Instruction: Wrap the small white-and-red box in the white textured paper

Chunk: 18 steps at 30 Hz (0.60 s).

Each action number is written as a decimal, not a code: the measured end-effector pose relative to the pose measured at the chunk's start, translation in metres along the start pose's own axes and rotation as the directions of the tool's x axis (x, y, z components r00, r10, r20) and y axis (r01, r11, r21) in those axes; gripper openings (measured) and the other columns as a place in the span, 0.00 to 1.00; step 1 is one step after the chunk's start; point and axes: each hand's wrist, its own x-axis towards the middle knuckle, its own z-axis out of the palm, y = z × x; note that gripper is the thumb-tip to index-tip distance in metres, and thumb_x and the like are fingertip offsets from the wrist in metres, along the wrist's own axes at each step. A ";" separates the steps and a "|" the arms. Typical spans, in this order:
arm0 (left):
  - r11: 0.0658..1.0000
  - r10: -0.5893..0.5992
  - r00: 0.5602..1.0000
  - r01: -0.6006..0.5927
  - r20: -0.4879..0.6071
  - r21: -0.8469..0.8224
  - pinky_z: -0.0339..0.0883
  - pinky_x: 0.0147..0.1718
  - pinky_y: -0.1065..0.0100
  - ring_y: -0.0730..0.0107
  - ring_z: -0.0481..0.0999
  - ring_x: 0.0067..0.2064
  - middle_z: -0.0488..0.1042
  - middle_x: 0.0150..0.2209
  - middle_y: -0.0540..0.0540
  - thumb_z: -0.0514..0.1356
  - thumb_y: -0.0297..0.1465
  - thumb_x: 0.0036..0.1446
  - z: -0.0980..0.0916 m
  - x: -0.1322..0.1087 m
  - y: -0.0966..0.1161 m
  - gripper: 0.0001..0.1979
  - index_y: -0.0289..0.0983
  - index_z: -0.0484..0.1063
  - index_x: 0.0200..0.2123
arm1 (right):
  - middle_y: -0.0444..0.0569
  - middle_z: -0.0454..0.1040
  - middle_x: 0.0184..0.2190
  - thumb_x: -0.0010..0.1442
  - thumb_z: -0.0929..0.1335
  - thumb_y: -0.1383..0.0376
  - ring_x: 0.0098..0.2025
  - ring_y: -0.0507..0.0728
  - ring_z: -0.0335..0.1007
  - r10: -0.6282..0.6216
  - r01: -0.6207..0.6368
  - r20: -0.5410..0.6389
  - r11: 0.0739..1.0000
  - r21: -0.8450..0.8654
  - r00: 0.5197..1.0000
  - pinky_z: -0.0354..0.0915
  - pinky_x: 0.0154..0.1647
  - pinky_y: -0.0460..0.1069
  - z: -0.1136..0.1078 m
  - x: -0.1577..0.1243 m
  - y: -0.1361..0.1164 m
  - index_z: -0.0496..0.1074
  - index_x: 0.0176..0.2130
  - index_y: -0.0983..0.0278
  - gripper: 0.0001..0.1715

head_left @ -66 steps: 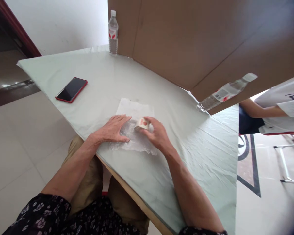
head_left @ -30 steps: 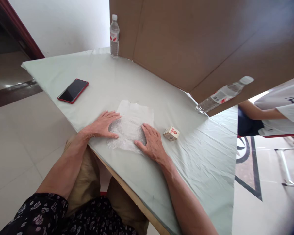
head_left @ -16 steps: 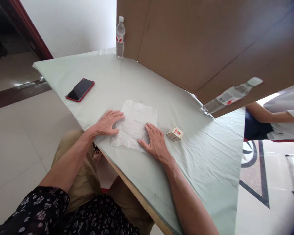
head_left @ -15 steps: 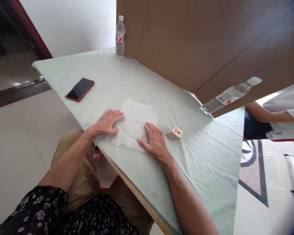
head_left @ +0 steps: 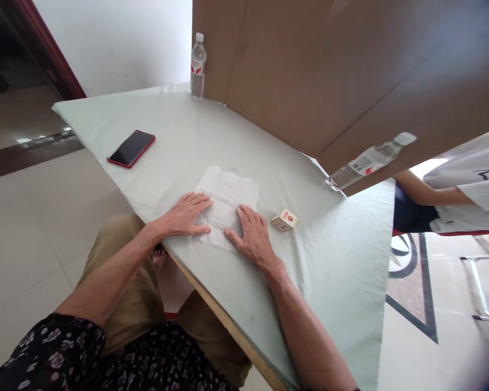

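A whitish, see-through sheet of bubble wrap [head_left: 224, 203] lies flat on the cloth-covered table [head_left: 179, 130]. My left hand [head_left: 189, 214] rests on its left edge, fingers stretched and thumb apart. On the right part of the sheet lies my right hand [head_left: 250, 231], its fingers also extended and the thumb spread toward the left hand. Just right of that hand, touching neither, sits a small cream box [head_left: 284, 220] with a red mark on top.
A phone in a red case [head_left: 131, 148] lies toward the left edge. One water bottle [head_left: 198, 66] stands at the back, another water bottle [head_left: 369, 163] at the right, both against a tall brown cardboard panel [head_left: 309, 70]. Beyond the panel a person in a white shirt [head_left: 464, 190] sits.
My left hand has slid slightly right and nearer to me over the bubble wrap, closer to my right hand. The view has shifted a little; both hands stay open.
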 end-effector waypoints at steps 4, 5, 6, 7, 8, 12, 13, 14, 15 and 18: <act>1.000 -0.012 1.000 0.013 0.021 -0.013 0.42 0.72 0.49 0.48 0.54 0.74 0.58 0.72 0.36 0.61 0.50 0.58 -0.001 -0.004 -0.006 0.42 0.35 0.57 0.70 | 0.61 0.73 0.62 0.67 0.65 0.49 0.64 0.69 0.66 0.058 -0.056 -0.185 0.998 0.015 0.981 0.58 0.65 0.66 -0.029 -0.005 0.032 0.70 0.60 0.62 0.29; 1.000 -0.017 1.000 0.017 0.020 -0.020 0.42 0.72 0.49 0.48 0.54 0.74 0.58 0.72 0.36 0.62 0.50 0.58 -0.002 -0.005 -0.006 0.43 0.35 0.56 0.70 | 0.62 0.73 0.61 0.65 0.67 0.49 0.64 0.70 0.66 0.112 -0.113 -0.234 0.994 0.011 0.966 0.58 0.63 0.68 -0.038 -0.006 0.045 0.69 0.60 0.62 0.31; 0.999 -0.021 1.000 0.021 0.017 -0.026 0.41 0.73 0.49 0.47 0.54 0.74 0.58 0.72 0.36 0.62 0.50 0.57 -0.002 -0.005 -0.006 0.44 0.36 0.56 0.70 | 0.63 0.72 0.62 0.62 0.69 0.49 0.63 0.72 0.66 0.180 -0.185 -0.245 0.983 0.005 0.953 0.60 0.61 0.69 -0.045 -0.008 0.058 0.68 0.61 0.63 0.34; 0.999 -0.025 1.000 0.026 0.014 -0.030 0.41 0.73 0.48 0.47 0.54 0.74 0.58 0.72 0.36 0.62 0.50 0.56 -0.002 -0.005 -0.006 0.44 0.36 0.56 0.70 | 0.64 0.72 0.61 0.59 0.71 0.49 0.62 0.74 0.67 0.260 -0.267 -0.219 0.964 -0.005 0.941 0.61 0.59 0.70 -0.052 -0.010 0.070 0.68 0.61 0.63 0.37; 0.999 -0.030 0.999 0.030 0.011 -0.033 0.41 0.72 0.48 0.47 0.54 0.74 0.58 0.72 0.36 0.63 0.49 0.56 -0.002 -0.005 -0.005 0.45 0.36 0.56 0.70 | 0.65 0.74 0.58 0.57 0.71 0.50 0.59 0.75 0.69 0.338 -0.344 -0.167 0.939 -0.014 0.926 0.63 0.57 0.70 -0.057 -0.012 0.080 0.69 0.60 0.64 0.37; 0.998 -0.048 0.999 0.048 0.005 -0.047 0.41 0.73 0.49 0.46 0.54 0.74 0.58 0.72 0.36 0.63 0.47 0.55 -0.001 -0.004 0.000 0.45 0.36 0.55 0.71 | 0.62 0.80 0.47 0.57 0.70 0.51 0.49 0.71 0.76 0.425 -0.424 -0.080 0.905 0.036 0.902 0.67 0.51 0.67 -0.064 -0.014 0.087 0.74 0.52 0.65 0.29; 0.997 -0.052 0.999 0.053 0.003 -0.052 0.41 0.72 0.49 0.46 0.53 0.74 0.58 0.72 0.36 0.63 0.47 0.55 -0.002 -0.004 0.001 0.45 0.36 0.54 0.71 | 0.61 0.81 0.47 0.58 0.70 0.49 0.48 0.70 0.76 0.390 -0.384 -0.120 0.921 0.071 0.913 0.67 0.51 0.66 -0.064 -0.012 0.079 0.74 0.52 0.64 0.28; 0.997 -0.056 0.998 0.056 0.003 -0.056 0.41 0.72 0.49 0.45 0.53 0.74 0.58 0.72 0.36 0.63 0.47 0.55 -0.002 -0.004 0.001 0.46 0.36 0.53 0.71 | 0.59 0.81 0.47 0.59 0.69 0.48 0.47 0.69 0.77 0.343 -0.329 -0.174 0.938 0.106 0.923 0.67 0.51 0.66 -0.065 -0.008 0.068 0.74 0.52 0.63 0.29; 0.997 -0.058 0.998 0.058 0.002 -0.059 0.41 0.72 0.48 0.45 0.53 0.74 0.57 0.72 0.35 0.64 0.46 0.54 -0.003 -0.004 0.002 0.46 0.35 0.53 0.71 | 0.58 0.81 0.48 0.60 0.69 0.47 0.48 0.68 0.77 0.288 -0.263 -0.216 0.955 0.136 0.933 0.67 0.52 0.65 -0.065 -0.004 0.055 0.73 0.53 0.62 0.29; 0.996 -0.061 0.998 0.060 -0.012 -0.065 0.42 0.72 0.47 0.43 0.54 0.73 0.58 0.72 0.34 0.64 0.46 0.54 -0.003 -0.003 0.002 0.47 0.35 0.52 0.71 | 0.57 0.80 0.51 0.61 0.70 0.50 0.50 0.66 0.76 0.122 -0.082 -0.239 0.982 0.170 0.963 0.67 0.54 0.61 -0.058 0.017 0.009 0.73 0.55 0.62 0.28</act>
